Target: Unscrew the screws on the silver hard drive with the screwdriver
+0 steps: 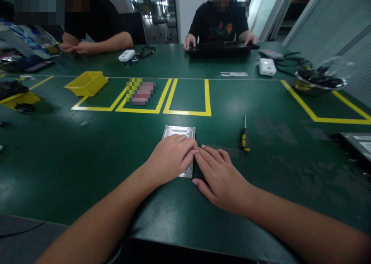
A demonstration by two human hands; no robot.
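A silver hard drive [179, 130] lies on the green table in front of me, partly covered by my left hand. My left hand [172, 156] rests over it, fingers curled and drawn in toward the thumb at the drive's right edge; anything pinched there is hidden. Just right of the drive, my right hand [222, 175] is low over the tabletop with its fingers stretched out and its thumb apart. Its fingertips meet those of my left hand. A black and yellow screwdriver [245, 138] lies farther right, its shaft pointing away from me.
Yellow tape [187, 112] marks rectangles on the table [116, 148]. A yellow bin [88, 83] stands left, a metal bowl [315, 87] at right. Dark equipment [356, 146] sits at the right edge. Across the table, one person [223, 22] holds a black flat object; another [98, 28] sits left.
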